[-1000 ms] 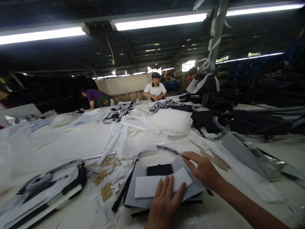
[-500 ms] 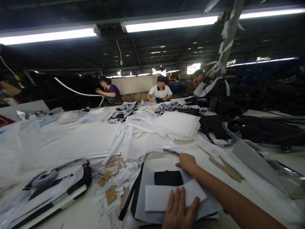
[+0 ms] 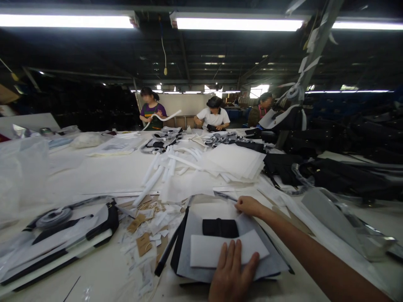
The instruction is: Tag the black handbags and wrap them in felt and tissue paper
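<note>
A dark bag covered with a grey-white sheet lies in front of me. On the sheet rest a small black folded piece and, nearer me, a white foam strip. My left hand lies on the strip's near edge with its fingers spread. Past the bag's right side, my right hand has its fingers closed at the end of a dark, plastic-wrapped strap at the bag's far edge.
A second bag with a coiled grey strap lies at left. Paper scraps and brown tags lie between the bags. White tubes and stacked sheets are farther back. Black bags are at right. Three people sit or stand beyond the table.
The camera view has tilted slightly. Both hands keep about the same places on the bag. The person in purple at the back has turned and now holds a bent white tube close to the body.
</note>
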A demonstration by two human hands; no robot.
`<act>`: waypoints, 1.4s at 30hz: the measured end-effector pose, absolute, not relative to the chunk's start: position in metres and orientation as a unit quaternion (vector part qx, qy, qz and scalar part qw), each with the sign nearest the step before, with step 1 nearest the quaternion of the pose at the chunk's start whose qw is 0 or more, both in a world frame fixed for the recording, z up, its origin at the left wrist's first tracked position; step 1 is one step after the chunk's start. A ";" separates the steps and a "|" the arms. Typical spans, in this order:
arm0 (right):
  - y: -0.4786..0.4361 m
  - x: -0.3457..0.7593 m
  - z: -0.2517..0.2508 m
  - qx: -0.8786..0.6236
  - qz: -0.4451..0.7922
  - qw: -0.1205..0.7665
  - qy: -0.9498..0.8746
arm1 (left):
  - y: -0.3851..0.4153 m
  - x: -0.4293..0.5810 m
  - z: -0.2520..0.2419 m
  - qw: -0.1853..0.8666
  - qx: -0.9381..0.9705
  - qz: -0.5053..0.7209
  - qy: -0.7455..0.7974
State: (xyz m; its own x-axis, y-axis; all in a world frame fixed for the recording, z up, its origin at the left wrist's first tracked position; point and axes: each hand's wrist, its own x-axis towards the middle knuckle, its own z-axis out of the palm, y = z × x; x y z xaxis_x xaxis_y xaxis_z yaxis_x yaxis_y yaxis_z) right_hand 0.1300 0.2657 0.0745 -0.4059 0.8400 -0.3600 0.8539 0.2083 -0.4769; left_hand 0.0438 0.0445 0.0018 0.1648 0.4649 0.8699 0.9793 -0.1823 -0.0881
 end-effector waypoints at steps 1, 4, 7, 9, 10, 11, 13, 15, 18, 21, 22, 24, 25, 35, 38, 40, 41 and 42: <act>0.266 0.132 0.075 0.542 -0.342 -0.006 0.768 | 0.044 0.044 0.002 0.351 -0.679 -0.361 -0.535; 0.265 0.137 0.077 0.526 -0.424 -0.071 0.734 | 0.043 0.043 0.003 0.353 -0.679 -0.354 -0.537; 0.261 0.139 0.080 0.495 -0.495 -0.144 0.699 | 0.044 0.043 0.003 0.356 -0.681 -0.354 -0.534; 0.257 0.139 0.084 0.467 -0.538 -0.185 0.677 | 0.044 0.043 0.003 0.356 -0.681 -0.354 -0.533; 0.254 0.140 0.086 0.451 -0.557 -0.203 0.667 | 0.044 0.043 0.003 0.356 -0.681 -0.354 -0.533; 0.251 0.140 0.089 0.436 -0.574 -0.219 0.658 | 0.044 0.043 0.003 0.356 -0.682 -0.354 -0.533; 0.245 0.143 0.097 0.407 -0.597 -0.246 0.646 | 0.044 0.042 0.004 0.353 -0.685 -0.352 -0.532; 0.236 0.149 0.106 0.383 -0.608 -0.267 0.642 | 0.043 0.042 0.005 0.347 -0.690 -0.347 -0.532; 0.216 0.165 0.118 0.363 -0.600 -0.294 0.649 | 0.041 0.040 0.006 0.336 -0.700 -0.332 -0.536; 0.188 0.190 0.125 0.360 -0.557 -0.285 0.692 | 0.040 0.039 0.004 0.325 -0.716 -0.311 -0.534; 0.179 0.199 0.126 0.348 -0.552 -0.252 0.714 | 0.039 0.038 0.004 0.321 -0.720 -0.308 -0.532; 0.164 0.215 0.127 0.295 -0.589 -0.146 0.738 | 0.039 0.037 0.003 0.309 -0.727 -0.310 -0.529; 0.160 0.221 0.127 0.267 -0.614 -0.103 0.735 | 0.038 0.037 0.003 0.303 -0.730 -0.314 -0.526; 0.205 0.184 0.103 0.241 -0.325 -0.152 0.902 | 0.036 0.034 0.017 0.299 -0.741 -0.291 -0.527; 0.211 0.174 0.089 0.229 -0.304 -0.088 0.921 | 0.037 0.035 0.017 0.301 -0.737 -0.291 -0.531; 0.211 0.171 0.082 0.230 -0.305 -0.074 0.921 | 0.037 0.036 0.016 0.301 -0.737 -0.293 -0.529; 0.211 0.171 0.081 0.233 -0.307 -0.070 0.920 | 0.038 0.036 0.016 0.300 -0.738 -0.295 -0.528; 0.211 0.170 0.080 0.236 -0.308 -0.065 0.919 | 0.038 0.036 0.016 0.298 -0.738 -0.299 -0.527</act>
